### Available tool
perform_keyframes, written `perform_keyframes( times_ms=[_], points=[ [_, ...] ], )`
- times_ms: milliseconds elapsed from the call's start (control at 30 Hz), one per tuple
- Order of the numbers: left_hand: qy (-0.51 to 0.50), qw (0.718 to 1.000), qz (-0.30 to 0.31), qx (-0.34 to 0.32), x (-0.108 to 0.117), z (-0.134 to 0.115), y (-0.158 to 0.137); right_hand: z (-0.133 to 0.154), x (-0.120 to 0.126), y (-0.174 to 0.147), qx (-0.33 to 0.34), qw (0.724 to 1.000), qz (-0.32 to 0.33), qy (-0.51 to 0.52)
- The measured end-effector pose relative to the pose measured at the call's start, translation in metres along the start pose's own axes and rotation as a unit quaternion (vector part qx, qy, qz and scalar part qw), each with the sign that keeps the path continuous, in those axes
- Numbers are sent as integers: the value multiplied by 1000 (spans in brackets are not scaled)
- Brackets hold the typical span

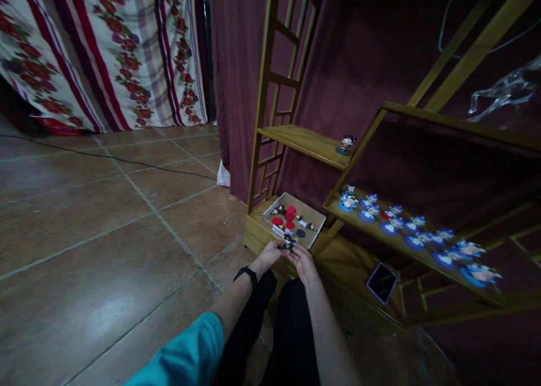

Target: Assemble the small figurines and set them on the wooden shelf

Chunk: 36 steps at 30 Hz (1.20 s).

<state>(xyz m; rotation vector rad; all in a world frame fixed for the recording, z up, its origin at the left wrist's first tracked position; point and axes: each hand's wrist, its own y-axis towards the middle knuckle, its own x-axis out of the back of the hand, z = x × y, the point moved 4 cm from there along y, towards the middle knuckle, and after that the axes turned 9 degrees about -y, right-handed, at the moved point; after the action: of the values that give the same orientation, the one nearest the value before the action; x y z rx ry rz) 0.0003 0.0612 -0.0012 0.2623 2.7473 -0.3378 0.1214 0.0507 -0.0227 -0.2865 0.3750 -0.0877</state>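
Observation:
Both of my hands meet around a small black-haired figurine point(288, 240), just in front of a shallow cardboard box. My left hand point(271, 253) pinches it from the left, and my right hand point(301, 258) has its fingers closed on it from the right. The lower part of the figurine is partly covered by my fingertips. Inside the box point(318, 232) lie several small figurines, red round bases point(290, 210) and a dark round disc point(300, 233). The box rests on the lowest ledge of a wooden shelf.
One figurine point(346, 143) on a dark base stands on the upper shelf board point(305, 141). Several figurines on blue bases point(392, 225) line the middle shelf at right. A phone point(382, 282) lies below them. A clear horse-like ornament point(505, 94) is higher up. A cable point(105, 156) crosses the tiled floor.

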Motion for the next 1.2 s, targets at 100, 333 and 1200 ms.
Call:
perform_keyframes(
  times_ms=[100, 333, 1200],
  points=[
    [8, 1000, -3, 5, 1, 0, 0, -1, 1, 2, 0, 1000, 2, 3],
    [34, 999, 0, 15, -1, -2, -2, 0, 1, 3, 5, 1000, 9, 2],
    [-30, 999, -24, -28, 4, 5, 7, -3, 1, 2, -9, 1000, 2, 12]
  ],
)
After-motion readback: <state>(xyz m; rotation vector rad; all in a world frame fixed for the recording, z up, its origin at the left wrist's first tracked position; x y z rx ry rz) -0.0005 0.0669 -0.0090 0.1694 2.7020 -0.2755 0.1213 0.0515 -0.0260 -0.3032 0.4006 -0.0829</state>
